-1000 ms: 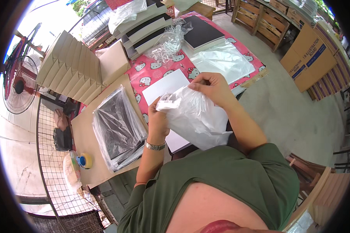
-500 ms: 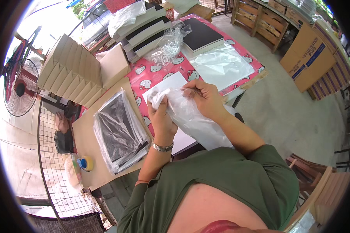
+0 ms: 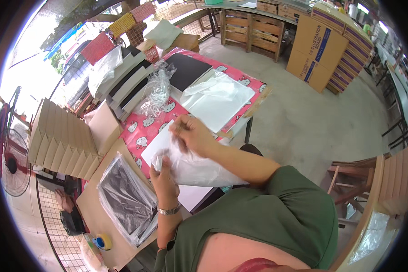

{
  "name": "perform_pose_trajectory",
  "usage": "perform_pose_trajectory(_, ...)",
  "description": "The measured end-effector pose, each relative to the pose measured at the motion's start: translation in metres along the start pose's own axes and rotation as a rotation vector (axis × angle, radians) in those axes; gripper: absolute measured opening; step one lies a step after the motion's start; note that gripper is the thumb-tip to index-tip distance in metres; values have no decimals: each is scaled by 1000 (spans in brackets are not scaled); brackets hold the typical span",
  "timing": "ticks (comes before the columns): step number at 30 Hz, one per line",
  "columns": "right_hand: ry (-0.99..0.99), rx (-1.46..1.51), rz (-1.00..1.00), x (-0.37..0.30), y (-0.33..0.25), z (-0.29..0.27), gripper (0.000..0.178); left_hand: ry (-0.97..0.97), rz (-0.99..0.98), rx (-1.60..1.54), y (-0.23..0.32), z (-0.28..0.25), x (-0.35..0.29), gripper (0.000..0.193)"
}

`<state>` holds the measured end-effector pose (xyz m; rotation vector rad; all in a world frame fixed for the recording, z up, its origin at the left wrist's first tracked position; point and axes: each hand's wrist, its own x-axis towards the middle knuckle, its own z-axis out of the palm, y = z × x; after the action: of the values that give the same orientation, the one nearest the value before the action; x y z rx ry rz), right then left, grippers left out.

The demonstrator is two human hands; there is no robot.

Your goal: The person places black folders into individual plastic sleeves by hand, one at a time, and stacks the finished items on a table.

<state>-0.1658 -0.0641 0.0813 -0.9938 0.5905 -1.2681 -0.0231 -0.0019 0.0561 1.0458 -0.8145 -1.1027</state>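
Observation:
My left hand (image 3: 165, 183), with a metal-band watch at its wrist, grips the bunched edge of a thin, clear plastic bag (image 3: 199, 170). The rest of the bag hangs toward my right forearm. Just above it, my right hand (image 3: 192, 136) is closed with the fingers curled in a pinch; they are slightly blurred, and what they hold cannot be made out. Under the bag lies a white board (image 3: 156, 147), partly covered by my hands. To the left, a stack of black boards in clear plastic (image 3: 128, 195) rests on a brown sheet (image 3: 88, 197).
Crumpled plastic (image 3: 156, 93), a black-topped board stack (image 3: 186, 70) and flat clear sleeves (image 3: 222, 97) sit on the pink patterned table cover (image 3: 138, 131). Brown-wrapped packs (image 3: 61, 140) stand at left, near tape rolls (image 3: 103, 241) and a fan (image 3: 14, 165). Cardboard boxes (image 3: 315, 54) stand far right.
The view has swung right, so the table appears farther left. My right hand has risen above the bag and toward its far side. My left hand keeps hold of the bunched plastic.

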Motion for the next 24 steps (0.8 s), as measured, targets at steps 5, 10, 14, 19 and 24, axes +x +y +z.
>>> perform_pose_trajectory(5,-615,-208,172,-31,11,-35,10,-254,-273,-305,23,-74,9,34)
perform_pose_trajectory(10,-687,567,348,-4,20,-61,15,-313,-275,643,-26,-178,-42,42)
perform_pose_trajectory(14,-1225,-532,312,-26,6,-51,14,-319,-250,-282,52,-126,-47,55)
perform_pose_trajectory(19,-677,385,173,-15,-17,-44,26,-684,-425,965,38,-117,-64,69)
perform_pose_trajectory(24,-1001,-372,404,-6,-6,-56,23,-243,80,-11,55,-118,-53,55)
